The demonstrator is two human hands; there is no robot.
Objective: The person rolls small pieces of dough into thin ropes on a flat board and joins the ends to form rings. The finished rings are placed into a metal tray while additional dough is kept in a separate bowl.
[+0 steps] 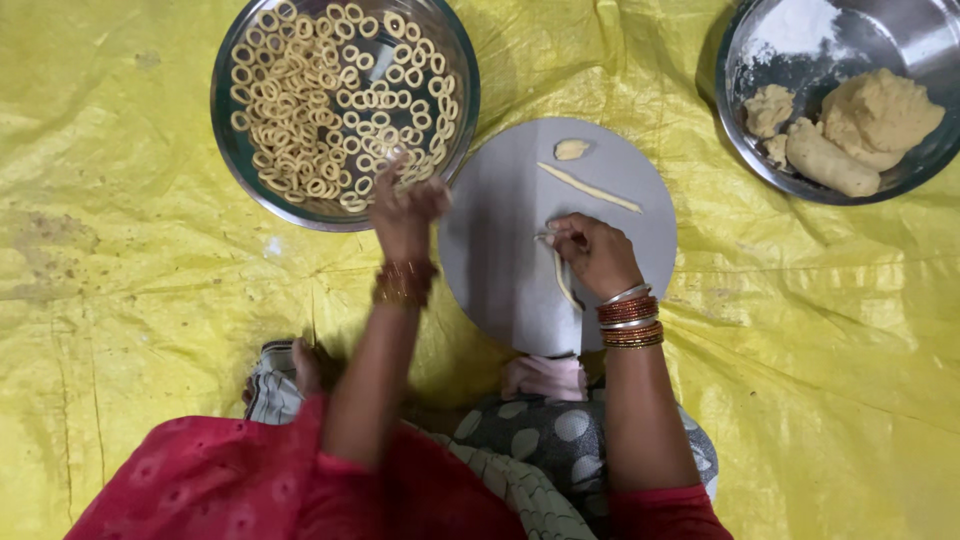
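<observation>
Now my two hands work dough on a grey round board (490, 270).

My right hand (592, 252) rests on the board with its fingers pinched narrow around a thin dough strip (563, 278), which trails back toward my wrist. My left hand (405, 208) hangs blurred at the rim of the steel bowl (225, 140) full of small dough rings (330, 95); I cannot tell how its fingers stand. Another rolled strip (590, 187) and a small lump (571, 149) lie farther up the board. A second steel bowl (745, 130) with dough sits well apart on the yellow sheet (120, 250).
</observation>
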